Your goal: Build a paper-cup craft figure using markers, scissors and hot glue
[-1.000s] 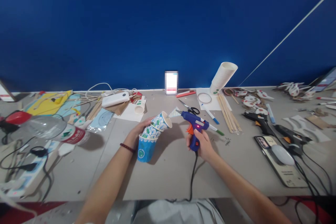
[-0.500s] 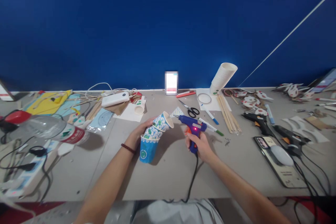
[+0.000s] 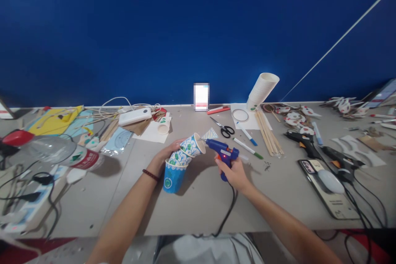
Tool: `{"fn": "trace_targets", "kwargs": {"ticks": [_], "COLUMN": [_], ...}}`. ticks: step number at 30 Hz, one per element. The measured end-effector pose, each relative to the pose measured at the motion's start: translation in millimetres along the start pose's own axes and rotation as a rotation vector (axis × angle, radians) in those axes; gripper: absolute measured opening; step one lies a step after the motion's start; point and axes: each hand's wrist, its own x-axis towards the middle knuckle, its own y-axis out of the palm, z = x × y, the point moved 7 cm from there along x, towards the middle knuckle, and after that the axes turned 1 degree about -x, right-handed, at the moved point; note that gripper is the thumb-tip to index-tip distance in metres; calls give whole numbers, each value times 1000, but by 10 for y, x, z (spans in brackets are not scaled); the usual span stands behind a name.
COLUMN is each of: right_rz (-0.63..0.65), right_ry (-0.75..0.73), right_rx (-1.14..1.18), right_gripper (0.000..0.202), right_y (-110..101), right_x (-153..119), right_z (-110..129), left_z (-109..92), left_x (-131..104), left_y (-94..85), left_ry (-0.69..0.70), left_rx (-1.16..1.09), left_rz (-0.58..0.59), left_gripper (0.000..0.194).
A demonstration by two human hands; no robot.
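Note:
Three joined paper cups form a bent stack: a blue one [image 3: 174,178] stands upright at the bottom, and two white-and-blue patterned ones [image 3: 188,147] lean to the right above it. Behind the upper cups, my left hand [image 3: 168,152] is closed round them, its fingertips mostly hidden. My right hand [image 3: 232,170] grips the handle of a blue glue gun [image 3: 223,150] with a small red light. The gun's nozzle is at the open rim of the top cup; whether it touches cannot be made out.
Scissors [image 3: 222,127], markers [image 3: 247,147] and wooden sticks [image 3: 268,134] lie beyond my right hand. A cup stack [image 3: 262,90] leans behind. A bottle [image 3: 71,152] and power strip [image 3: 40,198] are left; a phone [image 3: 332,202] and black glue guns [image 3: 338,161] right.
The glue gun has moved left with my right hand, bringing its nozzle to the top cup's rim. The cups have barely shifted in my left hand.

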Motion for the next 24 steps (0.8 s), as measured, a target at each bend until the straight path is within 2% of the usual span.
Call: {"fn": "trace_targets", "kwargs": {"ticks": [6,11,16,24], "right_rz": [19,13,24,25], "right_ry": [-6,-13,-28,-28], "right_rx": [-42,-57,-64,-75], "right_gripper": [27,27,25,26], "right_y": [8,7,14,16], "right_x": [7,14,15,13], "right_z": [-25,-16,-4,8], "left_z": [-30,-26,5,-1], "left_x": [-7,32,95,86], "left_y": [109,69,26,8], "left_ry": [7,3,-48,-32], "left_rx": [53,73,99,116], "left_rz": [59,74,138,126], "left_gripper": [60,63,68,69]}}
